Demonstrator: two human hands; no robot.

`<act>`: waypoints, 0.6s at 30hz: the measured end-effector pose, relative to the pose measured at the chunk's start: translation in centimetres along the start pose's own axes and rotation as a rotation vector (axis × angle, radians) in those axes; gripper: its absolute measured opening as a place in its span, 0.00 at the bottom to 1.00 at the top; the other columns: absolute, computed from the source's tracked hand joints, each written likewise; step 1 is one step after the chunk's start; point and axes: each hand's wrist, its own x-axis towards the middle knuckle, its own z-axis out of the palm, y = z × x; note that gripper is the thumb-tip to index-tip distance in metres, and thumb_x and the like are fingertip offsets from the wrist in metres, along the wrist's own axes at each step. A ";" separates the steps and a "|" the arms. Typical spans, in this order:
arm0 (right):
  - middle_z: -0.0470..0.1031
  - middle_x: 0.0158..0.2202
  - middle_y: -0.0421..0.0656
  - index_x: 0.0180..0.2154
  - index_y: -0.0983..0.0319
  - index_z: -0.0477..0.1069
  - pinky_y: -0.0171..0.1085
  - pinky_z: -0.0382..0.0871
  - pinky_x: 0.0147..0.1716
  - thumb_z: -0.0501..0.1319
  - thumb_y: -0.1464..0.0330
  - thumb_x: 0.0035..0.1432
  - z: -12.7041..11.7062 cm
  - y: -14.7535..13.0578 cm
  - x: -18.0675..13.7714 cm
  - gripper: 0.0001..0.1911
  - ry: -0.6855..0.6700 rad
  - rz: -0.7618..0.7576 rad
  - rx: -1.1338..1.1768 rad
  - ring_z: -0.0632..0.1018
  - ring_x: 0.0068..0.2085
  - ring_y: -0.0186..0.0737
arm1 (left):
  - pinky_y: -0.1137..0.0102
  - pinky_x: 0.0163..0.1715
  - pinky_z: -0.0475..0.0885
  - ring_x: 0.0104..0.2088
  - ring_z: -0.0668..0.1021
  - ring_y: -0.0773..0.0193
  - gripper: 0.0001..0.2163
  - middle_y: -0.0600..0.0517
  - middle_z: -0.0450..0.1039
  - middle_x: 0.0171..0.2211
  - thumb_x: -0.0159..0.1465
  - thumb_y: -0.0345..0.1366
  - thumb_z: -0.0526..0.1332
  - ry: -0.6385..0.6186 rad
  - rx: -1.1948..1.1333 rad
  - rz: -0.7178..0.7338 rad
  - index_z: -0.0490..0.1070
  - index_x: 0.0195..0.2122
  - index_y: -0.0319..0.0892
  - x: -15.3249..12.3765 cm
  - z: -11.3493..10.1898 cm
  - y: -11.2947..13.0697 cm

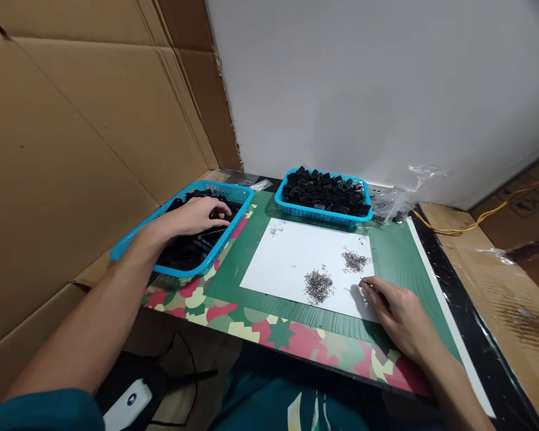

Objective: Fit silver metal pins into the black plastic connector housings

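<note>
My left hand reaches into the blue basket on the left, which is filled with black parts. Its fingers are bent, with a gap between thumb and fingertips and nothing visible between them. Over the right edge of a white sheet, my right hand has thumb and fingertips pinched together; whatever they hold is too small to make out. Close by lie a small pile of tiny metal pieces and a larger pile of them.
A second blue basket, heaped with small black pieces, stands behind the sheet. Clear plastic bags lie beside it. Cardboard rises at the left, and a white wall stands behind. A yellow cable runs along the right.
</note>
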 end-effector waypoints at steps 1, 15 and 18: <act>0.80 0.33 0.43 0.42 0.56 0.72 0.37 0.64 0.30 0.51 0.60 0.76 -0.3 -0.1 0.3 0.14 -0.019 0.008 0.007 0.79 0.32 0.44 | 0.69 0.35 0.68 0.38 0.79 0.54 0.18 0.47 0.82 0.41 0.55 0.53 0.67 0.001 -0.004 0.004 0.82 0.40 0.48 0.3 0.0 -0.2; 0.81 0.39 0.44 0.41 0.59 0.76 0.38 0.68 0.37 0.53 0.66 0.75 -3.3 -1.3 5.7 0.14 -0.088 -0.062 0.080 0.79 0.38 0.42 | 0.76 0.33 0.59 0.28 0.66 0.70 0.22 0.56 0.71 0.29 0.68 0.56 0.60 0.388 -0.017 -0.085 0.75 0.36 0.38 -0.7 -1.9 2.4; 0.81 0.38 0.44 0.39 0.60 0.78 0.37 0.67 0.35 0.58 0.67 0.72 -3.3 -0.7 7.2 0.11 -0.133 -0.069 0.067 0.78 0.35 0.40 | 0.76 0.35 0.61 0.30 0.67 0.71 0.17 0.56 0.72 0.31 0.70 0.51 0.60 0.556 -0.153 -0.077 0.70 0.39 0.39 -1.1 -2.3 4.5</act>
